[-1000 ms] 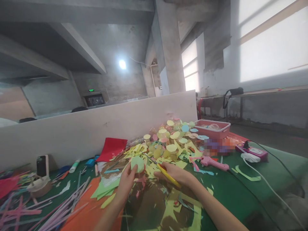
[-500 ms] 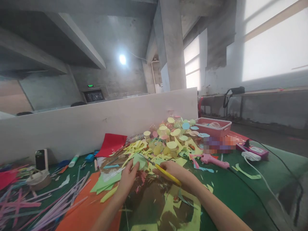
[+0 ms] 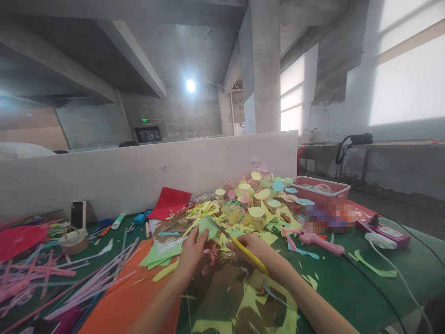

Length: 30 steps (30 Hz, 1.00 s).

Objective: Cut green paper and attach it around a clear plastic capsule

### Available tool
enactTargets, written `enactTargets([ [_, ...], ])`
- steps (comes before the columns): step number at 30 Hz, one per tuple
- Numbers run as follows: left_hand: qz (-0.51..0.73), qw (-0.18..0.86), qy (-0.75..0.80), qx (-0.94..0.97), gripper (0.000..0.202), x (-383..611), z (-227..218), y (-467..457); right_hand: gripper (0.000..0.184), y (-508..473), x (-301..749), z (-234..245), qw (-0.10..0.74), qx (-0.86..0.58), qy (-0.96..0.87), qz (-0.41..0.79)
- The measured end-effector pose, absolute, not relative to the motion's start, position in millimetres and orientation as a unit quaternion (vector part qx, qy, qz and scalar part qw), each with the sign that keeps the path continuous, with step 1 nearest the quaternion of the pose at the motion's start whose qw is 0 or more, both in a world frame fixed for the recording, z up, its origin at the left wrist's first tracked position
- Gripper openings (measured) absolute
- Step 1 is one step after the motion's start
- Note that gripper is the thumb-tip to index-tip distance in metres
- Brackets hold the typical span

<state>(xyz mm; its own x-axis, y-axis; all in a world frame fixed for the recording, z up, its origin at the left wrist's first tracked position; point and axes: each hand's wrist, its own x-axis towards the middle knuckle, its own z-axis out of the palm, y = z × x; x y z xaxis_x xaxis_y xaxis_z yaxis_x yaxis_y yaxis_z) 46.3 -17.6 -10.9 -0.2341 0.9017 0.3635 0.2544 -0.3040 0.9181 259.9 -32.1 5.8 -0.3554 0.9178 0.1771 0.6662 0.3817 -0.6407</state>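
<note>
Over the littered green desk [image 3: 333,278], the left hand [image 3: 192,253] pinches a small pale-green paper piece [image 3: 207,227] by its lower edge, while the right hand [image 3: 255,250] is closed around the yellow-handled scissors [image 3: 243,248], whose blades reach up to that paper (whether they are biting into it I cannot tell). Just behind lies a heap of yellow paper offcuts and pastel paper discs [image 3: 250,204]; a pink glue gun [image 3: 318,240] rests to the right, an orange paper sheet [image 3: 128,301] to the left.
</note>
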Motion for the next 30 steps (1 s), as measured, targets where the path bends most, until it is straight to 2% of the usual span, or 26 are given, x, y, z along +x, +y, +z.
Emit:
enactTargets([
  [6, 0.610, 0.285, 0.489, 0.555, 0.054, 41.8, -14.7, -11.4, 0.059, -22.0, 257.0, -1.8, 0.284, -0.524, -0.772, 0.222],
  [16, 0.600, 0.308, 0.502, 0.542, 0.060, 40.1, -12.4, -15.2, 0.049, -41.6, 266.7, 6.1, 0.272, -0.499, -0.767, 0.296],
  [23, 0.574, 0.302, 0.503, 0.572, 0.065, 39.9, -6.9, -18.4, 0.050, -38.3, 264.8, 6.0, 0.230, -0.502, -0.790, 0.267],
  [30, 0.587, 0.327, 0.479, 0.565, 0.069, 41.0, -11.0, -16.1, 0.055, -32.9, 259.3, 2.4, 0.239, -0.504, -0.791, 0.252],
])
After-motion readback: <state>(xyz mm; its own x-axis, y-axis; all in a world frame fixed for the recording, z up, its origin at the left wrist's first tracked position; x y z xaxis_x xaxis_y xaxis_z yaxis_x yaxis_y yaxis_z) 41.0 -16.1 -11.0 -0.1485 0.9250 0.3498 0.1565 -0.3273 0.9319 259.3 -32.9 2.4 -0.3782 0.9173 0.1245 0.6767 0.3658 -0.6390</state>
